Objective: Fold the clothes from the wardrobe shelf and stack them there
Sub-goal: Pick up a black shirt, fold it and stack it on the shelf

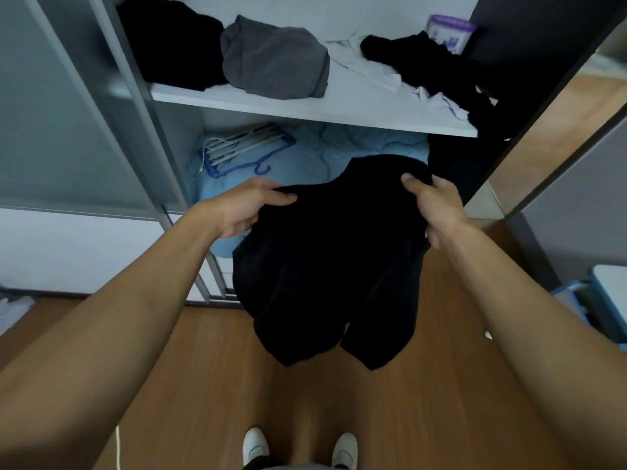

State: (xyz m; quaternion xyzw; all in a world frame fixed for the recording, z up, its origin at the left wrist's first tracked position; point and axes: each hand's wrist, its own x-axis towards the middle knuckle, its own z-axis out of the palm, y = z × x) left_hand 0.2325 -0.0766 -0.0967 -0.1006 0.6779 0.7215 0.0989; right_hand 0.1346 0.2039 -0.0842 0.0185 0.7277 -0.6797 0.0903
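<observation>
Black garment [332,252]: held in the air in front of the wardrobe, below the shelf level, its lower part hanging in two lobes over the floor.
Left hand [244,206]: grips the garment's upper left edge, thumb on top.
Right hand [437,208]: grips the upper right edge, fingers curled round the cloth.
Shelf [305,108]: white, carries unfolded clothes: a black pile [169,42] far left, a grey garment [274,62] beside it, a white cloth [369,67], dark clothes [431,62] at right.
Container [449,32]: purple lid, far right corner; its print is too blurred to read.
Lower compartment: light blue quilt [322,150] with hangers [237,150] lying on it.
Floor [210,385]: wooden; white shoes [256,446] at near edge.
</observation>
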